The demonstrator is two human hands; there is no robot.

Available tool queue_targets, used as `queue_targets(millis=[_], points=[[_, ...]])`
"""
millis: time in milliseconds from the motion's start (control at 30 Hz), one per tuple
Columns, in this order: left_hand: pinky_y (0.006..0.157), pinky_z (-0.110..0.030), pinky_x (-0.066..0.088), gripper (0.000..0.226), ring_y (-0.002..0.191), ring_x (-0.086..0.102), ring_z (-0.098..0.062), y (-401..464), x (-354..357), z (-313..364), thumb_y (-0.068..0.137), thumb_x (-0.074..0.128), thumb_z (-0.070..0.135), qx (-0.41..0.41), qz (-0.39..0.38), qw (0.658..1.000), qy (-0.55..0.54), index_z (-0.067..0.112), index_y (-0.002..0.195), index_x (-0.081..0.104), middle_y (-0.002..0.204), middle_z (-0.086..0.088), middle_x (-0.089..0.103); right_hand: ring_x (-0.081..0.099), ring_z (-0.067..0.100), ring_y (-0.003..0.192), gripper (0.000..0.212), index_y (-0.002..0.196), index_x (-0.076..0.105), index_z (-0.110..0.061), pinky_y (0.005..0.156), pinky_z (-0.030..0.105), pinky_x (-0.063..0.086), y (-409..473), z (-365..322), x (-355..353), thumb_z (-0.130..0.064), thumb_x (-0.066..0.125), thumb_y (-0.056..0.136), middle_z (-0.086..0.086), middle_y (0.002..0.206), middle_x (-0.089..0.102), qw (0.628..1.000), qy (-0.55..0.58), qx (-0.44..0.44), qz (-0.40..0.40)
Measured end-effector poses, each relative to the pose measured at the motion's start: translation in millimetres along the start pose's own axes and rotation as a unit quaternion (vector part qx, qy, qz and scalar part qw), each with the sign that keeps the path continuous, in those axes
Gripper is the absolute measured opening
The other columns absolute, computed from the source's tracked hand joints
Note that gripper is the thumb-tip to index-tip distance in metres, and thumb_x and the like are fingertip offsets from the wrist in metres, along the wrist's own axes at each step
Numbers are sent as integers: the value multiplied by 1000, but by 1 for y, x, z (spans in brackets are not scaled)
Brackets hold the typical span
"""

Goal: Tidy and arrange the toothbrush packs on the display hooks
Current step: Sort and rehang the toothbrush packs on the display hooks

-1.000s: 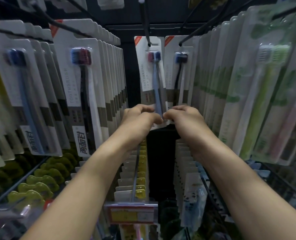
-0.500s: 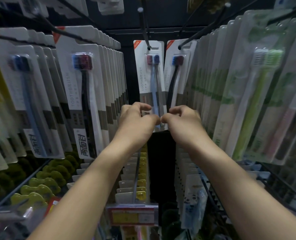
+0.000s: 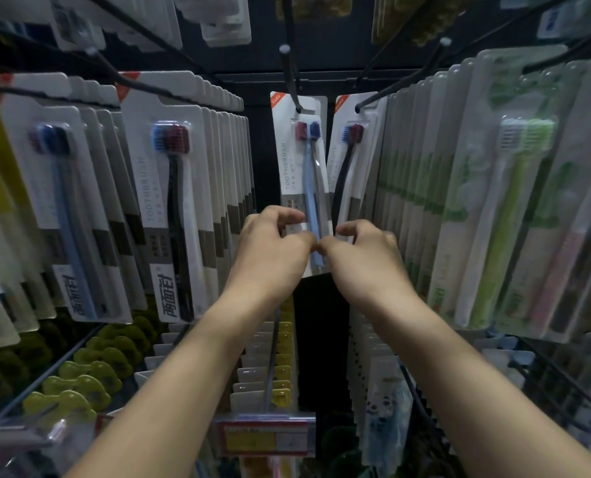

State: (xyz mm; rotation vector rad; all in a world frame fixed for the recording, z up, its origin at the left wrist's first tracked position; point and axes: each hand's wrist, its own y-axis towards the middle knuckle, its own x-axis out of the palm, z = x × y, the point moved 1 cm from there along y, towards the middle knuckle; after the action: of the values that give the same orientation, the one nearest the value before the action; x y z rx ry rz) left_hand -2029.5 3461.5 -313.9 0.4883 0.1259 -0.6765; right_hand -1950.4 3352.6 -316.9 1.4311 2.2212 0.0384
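A white toothbrush pack with a blue and a clear brush hangs on the long black centre hook, far back. My left hand pinches its lower left edge and my right hand holds its lower right corner, thumbs nearly touching. A second white pack with a black brush hangs tilted just right of it on its own hook. Full rows of white packs fill the hooks on the left.
Green and pink toothbrush packs crowd the right hooks. Below hang rows of yellow-tagged packs, green items at lower left, and a red-and-yellow price tag on a lower hook end. More packs hang overhead.
Both hands have stayed on the bottom of the centre pack; the fingers have opened slightly and the neighbouring black-brush pack has swung to a tilt.
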Motion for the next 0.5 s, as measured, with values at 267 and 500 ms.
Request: queue_targets(millis=[267, 500], points=[[107, -42, 49, 38, 126, 54, -16, -2, 0, 1, 94, 70, 21, 3, 5, 1000, -6, 33, 128, 63, 136, 3, 58, 48, 20, 105, 52, 143, 48, -22, 90, 33, 42, 0, 4, 1, -41, 63, 96, 2, 140, 38, 999, 23, 22, -20], [85, -25, 46, 36, 120, 56, -11, -4, 0, 0, 96, 70, 21, 12, 30, 999, -7, 30, 129, 60, 134, 6, 58, 60, 24, 105, 41, 118, 35, -24, 83, 37, 51, 2, 8, 5, -37, 67, 96, 3, 119, 57, 998, 17, -34, 48]])
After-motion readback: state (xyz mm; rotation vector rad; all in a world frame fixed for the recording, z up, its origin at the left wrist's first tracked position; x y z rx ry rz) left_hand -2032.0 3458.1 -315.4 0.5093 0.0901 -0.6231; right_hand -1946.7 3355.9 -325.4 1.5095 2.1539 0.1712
